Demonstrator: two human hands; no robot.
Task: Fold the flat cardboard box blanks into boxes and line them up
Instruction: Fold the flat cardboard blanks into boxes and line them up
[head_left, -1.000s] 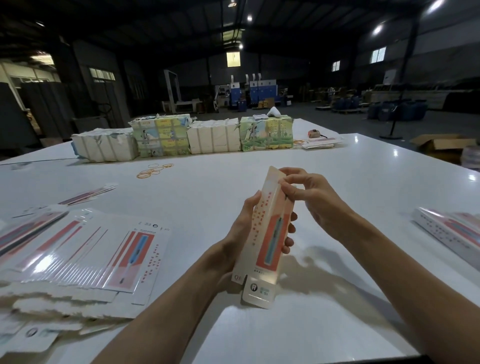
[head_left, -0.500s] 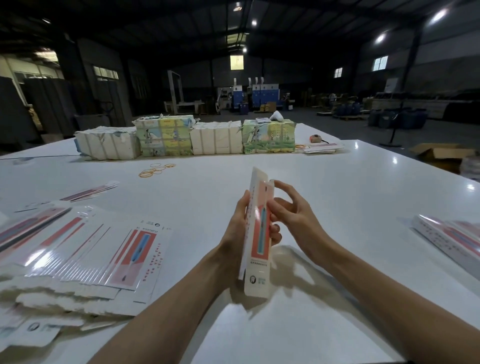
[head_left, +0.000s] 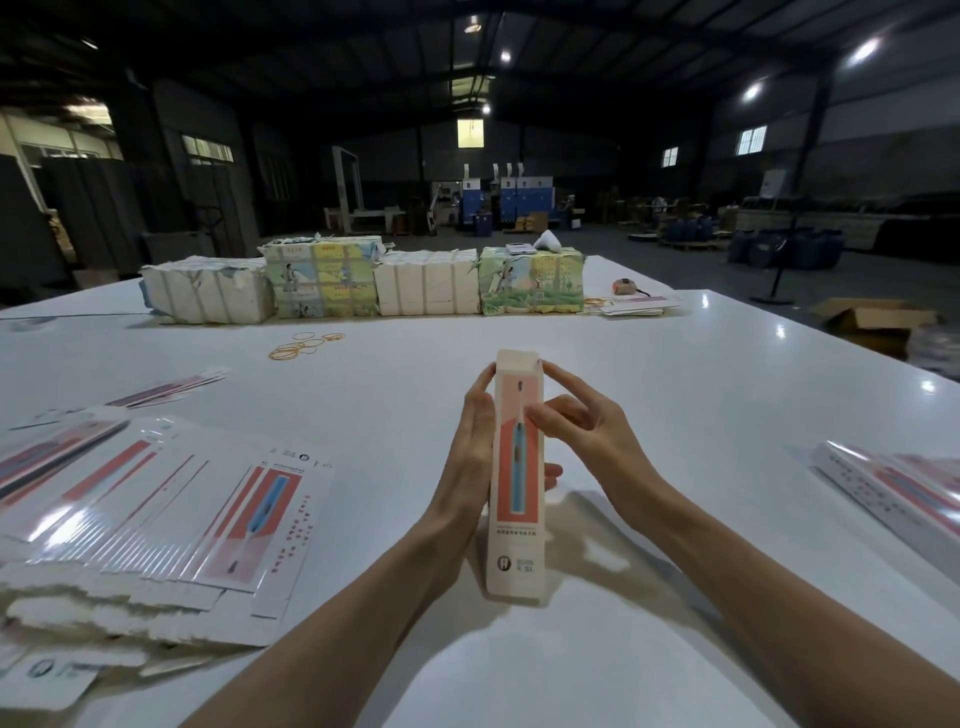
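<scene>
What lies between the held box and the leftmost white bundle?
Loose rubber bands lie on the table between the box and that bundle; the rest of the stretch is bare, as the head view shows.

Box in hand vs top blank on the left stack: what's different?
Shape: the held box is folded into a slim tube, top end closed; the top blank is unfolded, panels spread.
Pose: the held box is upright; the top blank lies flat on its stack.
Contact: left hand and right hand grip the held box; nothing touches the top blank.
Shared: red panel, blue toothbrush print.
</scene>
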